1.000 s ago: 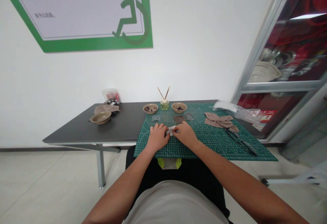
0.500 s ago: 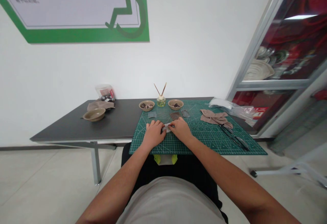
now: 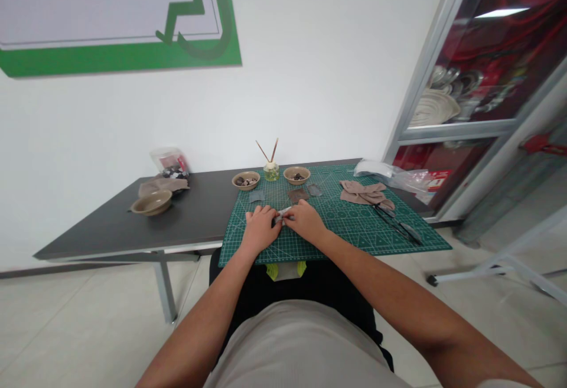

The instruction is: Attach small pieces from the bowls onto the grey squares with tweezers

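Between my two hands, low over the green cutting mat [image 3: 349, 231], is a small whitish-grey piece of thin material [image 3: 282, 213]. My left hand [image 3: 260, 225] pinches its left end, and my right hand [image 3: 305, 221] pinches the right end. Fingers cover much of the piece, so its exact kind is unclear. Just beyond the hands lie a brown mesh square [image 3: 297, 194], a grey-blue square [image 3: 257, 196] and a small clear-grey packet [image 3: 315, 189]. Two tan bowls, the left bowl [image 3: 246, 181] and the right bowl [image 3: 297, 175], hold small dark and pale pieces.
A glass jar with two sticks [image 3: 271, 170] stands between the bowls. To the right lie a crumpled brown cloth [image 3: 361, 192], black-framed glasses [image 3: 396, 222] and a plastic bag [image 3: 394, 175]. Another bowl [image 3: 152, 203] and a clear tub [image 3: 169, 162] are on the dark table's left.
The view has shifted and tilted slightly, moving the scene left in the picture. Both hands stay on the whitish piece, which now looks narrower and more folded.
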